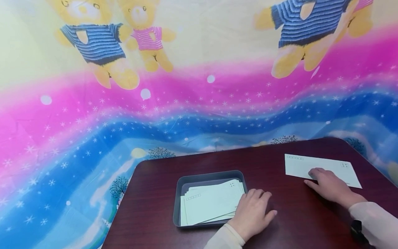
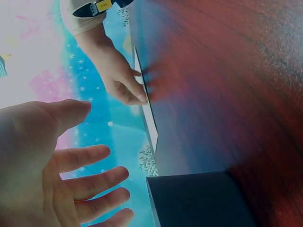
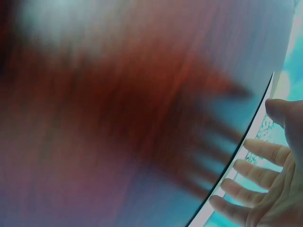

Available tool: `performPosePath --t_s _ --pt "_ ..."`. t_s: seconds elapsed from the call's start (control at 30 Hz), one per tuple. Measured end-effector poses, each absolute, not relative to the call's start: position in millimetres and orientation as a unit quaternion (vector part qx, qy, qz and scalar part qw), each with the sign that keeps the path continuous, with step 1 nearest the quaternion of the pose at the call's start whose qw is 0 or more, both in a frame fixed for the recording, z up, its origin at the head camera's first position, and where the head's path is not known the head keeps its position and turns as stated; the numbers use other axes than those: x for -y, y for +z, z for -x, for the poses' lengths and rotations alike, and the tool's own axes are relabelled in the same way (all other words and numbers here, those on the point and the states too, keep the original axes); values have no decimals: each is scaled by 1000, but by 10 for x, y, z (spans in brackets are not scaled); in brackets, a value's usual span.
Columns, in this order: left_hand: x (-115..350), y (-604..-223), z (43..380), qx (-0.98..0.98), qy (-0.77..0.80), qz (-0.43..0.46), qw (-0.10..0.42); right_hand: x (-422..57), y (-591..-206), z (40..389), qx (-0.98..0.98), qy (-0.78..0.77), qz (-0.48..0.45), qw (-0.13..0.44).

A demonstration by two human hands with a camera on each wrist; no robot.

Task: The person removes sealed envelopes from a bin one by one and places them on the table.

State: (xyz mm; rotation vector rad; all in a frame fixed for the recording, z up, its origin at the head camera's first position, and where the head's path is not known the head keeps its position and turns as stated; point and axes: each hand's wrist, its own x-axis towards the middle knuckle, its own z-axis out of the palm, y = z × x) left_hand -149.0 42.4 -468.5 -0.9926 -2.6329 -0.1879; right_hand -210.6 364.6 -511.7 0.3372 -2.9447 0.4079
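Observation:
A white envelope [image 1: 298, 166] lies on the table at the right, printed with a row of small boxes and a stamp mark. Over its lower edge is my right hand [image 1: 332, 186], fingers relaxed and the fingertips right at the paper. In the right wrist view its fingers [image 3: 258, 172] are spread beside the envelope's edge. My left hand [image 1: 253, 211] hovers at the right side of a grey tray [image 1: 176, 204], palm down. The left wrist view shows its fingers [image 2: 102, 182] apart with nothing held. Several white envelopes [image 1: 211, 204] lie stacked unevenly in the tray.
The dark reddish wooden table [image 1: 276, 231] has rounded corners and a glossy top. Behind it hangs a pink and blue cloth [image 1: 199, 93] printed with bears and snowflakes. A dark band [image 1: 357, 230] circles the right wrist.

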Motion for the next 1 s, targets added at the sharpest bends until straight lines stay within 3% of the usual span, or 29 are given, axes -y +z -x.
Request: performPosePath --t_s 0.6,1.0 --pt "-458 -4671 1460 918 -52 352 175 -3955 -5145 2213 978 173 -109 34" --pt "-550 -4677 1453 921 -39 358 151 -4052 -5112 2245 979 172 -105 27"
